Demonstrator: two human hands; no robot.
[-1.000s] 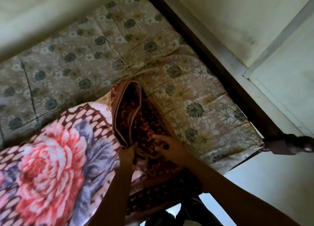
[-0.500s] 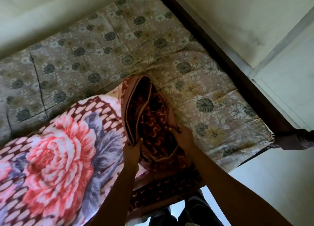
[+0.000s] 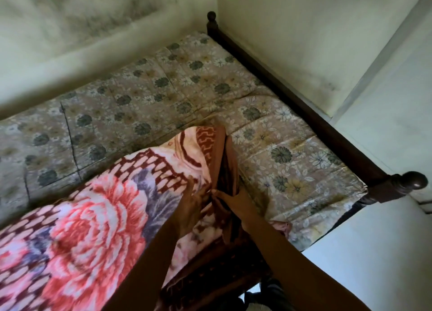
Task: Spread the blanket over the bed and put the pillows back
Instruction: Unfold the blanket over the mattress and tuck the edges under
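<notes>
A thick blanket (image 3: pixel 88 219) with big pink roses and a brown patterned border lies folded along the near side of the bed (image 3: pixel 163 88). Its right end is lifted into a peak near the middle of the mattress. My left hand (image 3: pixel 191 207) holds the rose-patterned layer at that end. My right hand (image 3: pixel 230 199) grips the brown edge fold just beside it. The two hands nearly touch. No pillows are in view.
The mattress carries a faded floral sheet (image 3: pixel 292 161). A dark wooden frame rail (image 3: pixel 304 109) runs along the right side, with round posts at the far corner (image 3: pixel 212 18) and the near corner (image 3: pixel 413 181). Stained walls stand behind and to the right.
The camera has tilted up, showing more of the bed and wall. The opened fold of the blanket has closed and risen into a peak, and both hands have come together on it.
</notes>
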